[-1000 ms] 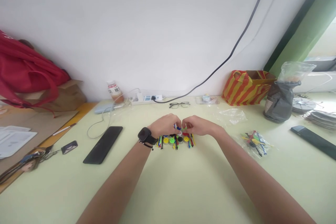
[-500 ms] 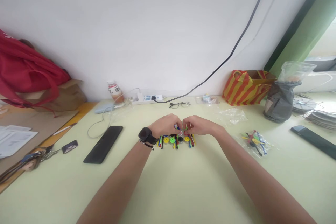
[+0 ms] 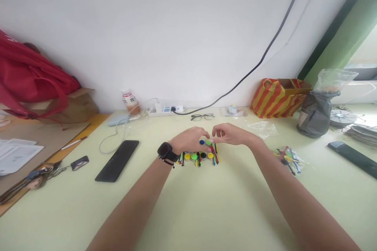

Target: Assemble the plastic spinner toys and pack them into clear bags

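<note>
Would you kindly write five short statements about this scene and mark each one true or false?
1. A black watch is worn on the wrist of the left hand. True.
2. The right hand rests on the eyeglasses. False: it is at the green disc; the eyeglasses lie beyond it.
3. The blue disc is to the left of the green disc. True.
4. The striped bag stands left of the bottle. False: it stands far to the bottle's right.
5. The black cable is plugged into the power strip. True.
</note>
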Motion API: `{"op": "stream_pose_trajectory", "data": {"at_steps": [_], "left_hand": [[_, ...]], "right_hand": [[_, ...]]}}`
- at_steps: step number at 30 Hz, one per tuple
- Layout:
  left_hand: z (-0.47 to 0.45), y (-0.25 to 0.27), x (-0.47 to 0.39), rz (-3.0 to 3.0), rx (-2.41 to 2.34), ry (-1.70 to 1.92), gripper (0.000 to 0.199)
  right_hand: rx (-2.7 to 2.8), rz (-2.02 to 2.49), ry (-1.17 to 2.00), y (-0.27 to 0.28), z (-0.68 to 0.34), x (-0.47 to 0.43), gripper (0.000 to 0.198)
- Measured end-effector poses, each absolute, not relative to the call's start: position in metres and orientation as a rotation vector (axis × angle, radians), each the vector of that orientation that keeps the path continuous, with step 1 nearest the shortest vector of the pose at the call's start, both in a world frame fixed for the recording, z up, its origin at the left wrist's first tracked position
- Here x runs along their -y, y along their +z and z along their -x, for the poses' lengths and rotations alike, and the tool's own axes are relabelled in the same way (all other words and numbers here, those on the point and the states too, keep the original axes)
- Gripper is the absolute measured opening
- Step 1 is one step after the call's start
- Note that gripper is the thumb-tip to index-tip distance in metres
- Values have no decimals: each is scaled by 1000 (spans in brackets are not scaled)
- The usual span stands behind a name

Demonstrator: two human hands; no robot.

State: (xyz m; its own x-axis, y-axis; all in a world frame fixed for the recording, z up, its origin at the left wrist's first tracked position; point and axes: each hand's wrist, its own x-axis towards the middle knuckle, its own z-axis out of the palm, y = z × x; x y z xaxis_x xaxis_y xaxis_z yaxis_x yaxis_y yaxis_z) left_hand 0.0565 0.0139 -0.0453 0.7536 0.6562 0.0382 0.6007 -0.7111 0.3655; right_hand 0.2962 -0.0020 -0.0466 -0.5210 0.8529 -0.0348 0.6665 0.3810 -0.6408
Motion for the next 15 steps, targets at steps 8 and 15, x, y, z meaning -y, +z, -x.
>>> {"op": "stream_pose_trajectory", "data": {"at_steps": [8,15], "left_hand": [[-70,-51,-5,-2689,-880,266,43],[-95,-56,16,-2727,-725,358,24]], "right_hand": [[2364,1196,822,-32,-316,8,39],[2016,1802,534,-6,-412,21,29]]}}
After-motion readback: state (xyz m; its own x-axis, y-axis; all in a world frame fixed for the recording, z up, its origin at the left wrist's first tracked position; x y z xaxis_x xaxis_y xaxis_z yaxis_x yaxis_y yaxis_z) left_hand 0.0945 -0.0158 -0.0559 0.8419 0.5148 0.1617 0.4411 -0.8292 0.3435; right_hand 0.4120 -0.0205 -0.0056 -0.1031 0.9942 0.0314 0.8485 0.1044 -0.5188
